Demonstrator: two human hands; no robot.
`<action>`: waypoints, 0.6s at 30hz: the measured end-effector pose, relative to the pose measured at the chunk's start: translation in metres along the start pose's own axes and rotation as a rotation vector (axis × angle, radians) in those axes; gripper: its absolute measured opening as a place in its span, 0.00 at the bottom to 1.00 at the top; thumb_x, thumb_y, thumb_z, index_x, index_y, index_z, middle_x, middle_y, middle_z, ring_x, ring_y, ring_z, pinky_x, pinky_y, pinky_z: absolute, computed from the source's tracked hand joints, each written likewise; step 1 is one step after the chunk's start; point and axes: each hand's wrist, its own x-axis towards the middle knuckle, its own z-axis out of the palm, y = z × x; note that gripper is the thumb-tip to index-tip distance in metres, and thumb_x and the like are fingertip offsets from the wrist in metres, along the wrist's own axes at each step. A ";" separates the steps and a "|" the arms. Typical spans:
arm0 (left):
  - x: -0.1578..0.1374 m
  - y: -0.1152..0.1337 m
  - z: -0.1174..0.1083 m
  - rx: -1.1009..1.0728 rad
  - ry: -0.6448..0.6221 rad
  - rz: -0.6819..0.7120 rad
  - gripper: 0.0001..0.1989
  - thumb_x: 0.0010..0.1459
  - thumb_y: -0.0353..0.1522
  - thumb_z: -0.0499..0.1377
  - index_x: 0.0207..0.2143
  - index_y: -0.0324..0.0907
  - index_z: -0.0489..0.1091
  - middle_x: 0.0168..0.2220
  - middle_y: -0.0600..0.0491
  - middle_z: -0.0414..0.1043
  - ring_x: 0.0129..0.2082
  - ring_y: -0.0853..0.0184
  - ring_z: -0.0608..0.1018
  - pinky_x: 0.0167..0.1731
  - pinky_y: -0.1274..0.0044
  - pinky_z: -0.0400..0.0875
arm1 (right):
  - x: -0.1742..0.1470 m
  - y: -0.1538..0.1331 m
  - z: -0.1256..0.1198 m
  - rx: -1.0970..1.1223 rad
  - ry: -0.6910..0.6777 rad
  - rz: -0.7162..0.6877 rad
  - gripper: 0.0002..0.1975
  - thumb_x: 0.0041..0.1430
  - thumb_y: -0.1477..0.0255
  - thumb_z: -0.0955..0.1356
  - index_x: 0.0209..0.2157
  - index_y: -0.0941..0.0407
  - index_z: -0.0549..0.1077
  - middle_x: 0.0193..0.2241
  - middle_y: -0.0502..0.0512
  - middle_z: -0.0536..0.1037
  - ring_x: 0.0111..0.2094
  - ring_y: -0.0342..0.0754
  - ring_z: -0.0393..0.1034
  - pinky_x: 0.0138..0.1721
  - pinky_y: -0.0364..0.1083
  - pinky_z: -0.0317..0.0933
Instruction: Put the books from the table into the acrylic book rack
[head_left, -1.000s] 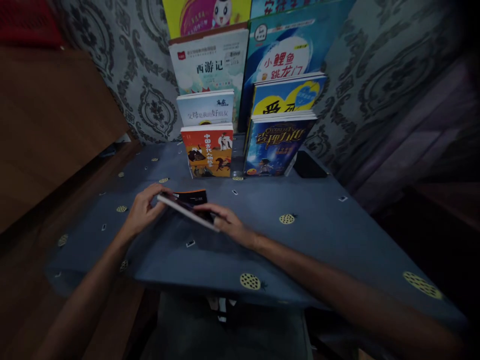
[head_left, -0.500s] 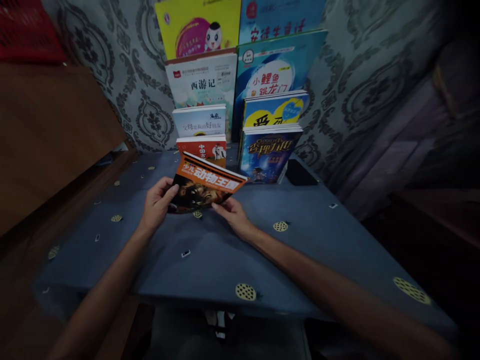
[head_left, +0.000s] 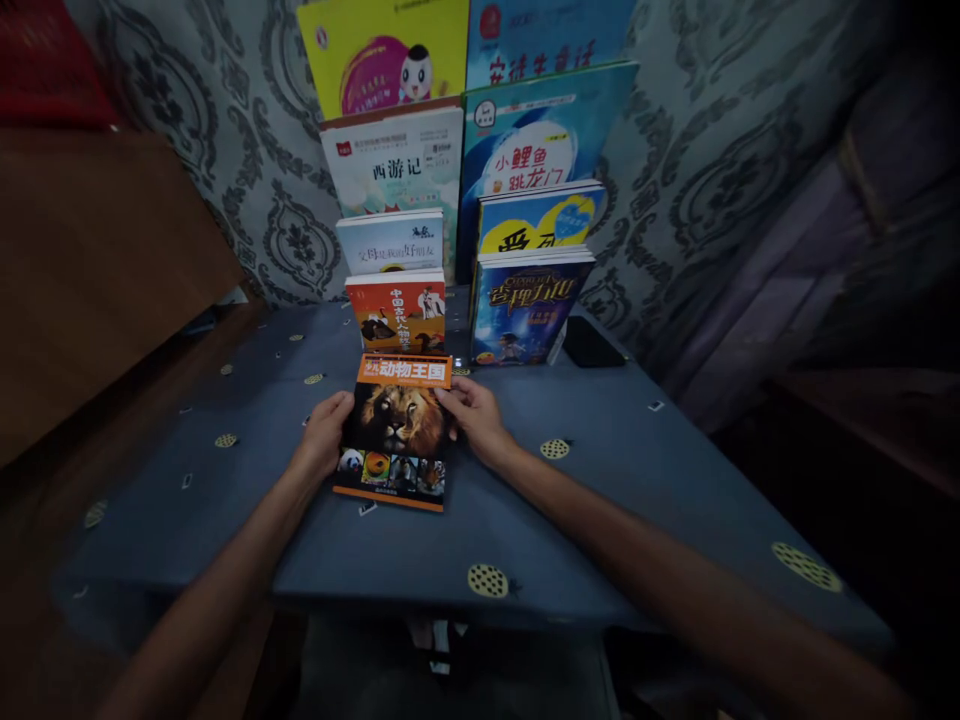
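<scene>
A paperback book [head_left: 401, 420] with a lion's face and an orange title band on its cover is held between my two hands, cover up. My left hand [head_left: 327, 428] grips its left edge, thumb on the side and the other fingers hidden beneath. On the right edge, near the top corner, my right hand [head_left: 474, 418] closes with the thumb on the cover. Just behind the lion book stands a red-orange book [head_left: 397, 310] with drawn figures. To its right is a dark blue book [head_left: 529, 305] at the front of another row.
Taller books rise behind, including a white one [head_left: 397, 165], a teal one [head_left: 547, 130] and a yellow one [head_left: 382, 50] by the patterned wall. A black flat object [head_left: 594, 342] lies right of the rows. The blue tablecloth [head_left: 600, 520] has pineapple prints. Brown furniture [head_left: 105, 270] stands left.
The lion book has come down toward me and straightened, from tilted and foreshortened to its full cover facing up. It now hides less of the red-orange book. Both hands kept hold.
</scene>
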 end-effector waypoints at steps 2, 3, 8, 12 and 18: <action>0.000 -0.005 -0.008 0.221 -0.009 0.064 0.17 0.49 0.45 0.65 0.32 0.43 0.70 0.21 0.59 0.70 0.21 0.69 0.71 0.25 0.79 0.66 | 0.004 0.008 -0.005 -0.072 -0.007 0.014 0.22 0.46 0.52 0.74 0.36 0.55 0.74 0.24 0.45 0.74 0.16 0.39 0.60 0.12 0.39 0.55; 0.000 -0.005 -0.011 0.373 -0.009 0.122 0.15 0.52 0.43 0.63 0.36 0.43 0.71 0.21 0.60 0.69 0.21 0.68 0.71 0.25 0.78 0.66 | 0.007 0.012 -0.007 -0.125 -0.012 0.021 0.21 0.47 0.54 0.74 0.36 0.55 0.74 0.24 0.45 0.75 0.16 0.39 0.60 0.13 0.40 0.56; -0.016 0.003 -0.013 1.191 -0.009 0.448 0.12 0.62 0.34 0.55 0.47 0.44 0.70 0.43 0.48 0.74 0.43 0.58 0.76 0.44 0.68 0.71 | 0.015 0.020 -0.018 -0.567 0.049 0.002 0.10 0.54 0.67 0.70 0.39 0.56 0.74 0.23 0.46 0.74 0.19 0.42 0.66 0.21 0.41 0.61; -0.027 0.004 0.003 1.321 -0.164 0.552 0.12 0.66 0.34 0.51 0.48 0.43 0.70 0.49 0.45 0.72 0.49 0.55 0.74 0.51 0.62 0.71 | 0.013 0.011 -0.025 -0.868 0.094 -0.171 0.14 0.57 0.73 0.67 0.47 0.56 0.74 0.35 0.55 0.81 0.36 0.50 0.75 0.41 0.49 0.68; -0.024 -0.015 0.026 1.264 -0.324 0.702 0.17 0.68 0.34 0.50 0.56 0.42 0.68 0.59 0.42 0.69 0.61 0.53 0.69 0.61 0.59 0.65 | 0.000 0.002 -0.021 -1.100 -0.149 -0.356 0.20 0.65 0.74 0.62 0.57 0.57 0.71 0.52 0.64 0.78 0.55 0.57 0.68 0.56 0.57 0.62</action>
